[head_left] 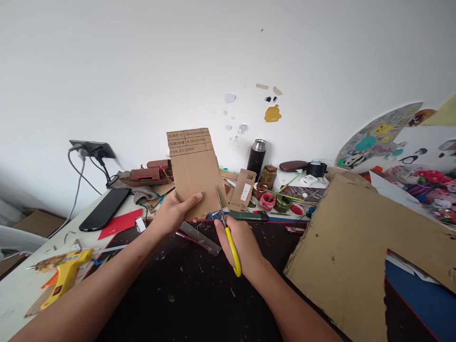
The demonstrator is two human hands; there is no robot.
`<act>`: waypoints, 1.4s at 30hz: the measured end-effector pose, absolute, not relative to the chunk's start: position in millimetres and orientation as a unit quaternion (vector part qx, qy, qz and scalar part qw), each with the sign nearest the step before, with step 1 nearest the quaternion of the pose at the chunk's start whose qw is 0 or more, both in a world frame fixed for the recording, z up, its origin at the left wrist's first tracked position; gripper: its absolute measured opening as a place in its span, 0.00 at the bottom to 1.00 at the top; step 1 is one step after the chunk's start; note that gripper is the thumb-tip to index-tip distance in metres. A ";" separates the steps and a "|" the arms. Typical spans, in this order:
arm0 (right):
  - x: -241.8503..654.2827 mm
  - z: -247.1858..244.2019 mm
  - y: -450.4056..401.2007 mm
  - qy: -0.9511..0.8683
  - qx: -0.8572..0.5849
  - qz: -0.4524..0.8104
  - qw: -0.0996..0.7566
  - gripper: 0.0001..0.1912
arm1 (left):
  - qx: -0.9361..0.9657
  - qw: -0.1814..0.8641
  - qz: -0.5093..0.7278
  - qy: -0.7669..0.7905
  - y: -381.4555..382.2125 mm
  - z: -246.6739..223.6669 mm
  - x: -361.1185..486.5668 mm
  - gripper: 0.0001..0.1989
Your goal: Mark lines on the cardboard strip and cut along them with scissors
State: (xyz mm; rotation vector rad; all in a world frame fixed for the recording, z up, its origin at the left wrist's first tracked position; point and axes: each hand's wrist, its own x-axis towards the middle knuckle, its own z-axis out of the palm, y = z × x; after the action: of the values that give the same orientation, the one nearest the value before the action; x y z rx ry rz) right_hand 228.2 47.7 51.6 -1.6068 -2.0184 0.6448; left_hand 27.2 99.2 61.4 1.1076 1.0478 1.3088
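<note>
Raised above the dark work mat (167,304) is a brown cardboard piece (194,173) with printed lines and figures along its top. My left hand (178,209) is closed on its lower left part, thumb in front and fingers behind. In my right hand (244,242) is a pair of scissors (233,251) with yellow handles, fingers wrapped around them. The blades point up at the cardboard's lower right edge; whether they are parted is hard to make out. Beneath the cardboard, a clear ruler (201,238) lies on the mat.
A large cardboard sheet (342,247) leans over the right side. At left lie a yellow glue gun (67,275), a black phone-like slab (105,209) and red paper (119,223). Along the wall stand a black thermos (257,159) and open paint jars (268,200).
</note>
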 end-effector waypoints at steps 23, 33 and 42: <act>226.4 49.8 47.2 -0.741 -0.589 0.213 0.243 0.15 | 0.458 0.528 0.559 0.446 97.6 63.9 28.0 0.33; 227.5 44.6 49.9 -0.744 -0.570 0.235 0.259 0.14 | 0.472 0.521 0.551 0.450 99.2 60.6 25.4 0.34; 230.5 46.7 48.7 -0.729 -0.521 0.332 0.294 0.12 | 0.476 0.494 0.571 0.451 99.6 68.4 21.7 0.34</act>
State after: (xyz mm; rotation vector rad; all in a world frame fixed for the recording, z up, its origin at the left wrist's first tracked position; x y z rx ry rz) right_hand 230.5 48.7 46.7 -1.3883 -1.9422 0.8828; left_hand 21.7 99.6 68.4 1.1552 1.0941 1.3836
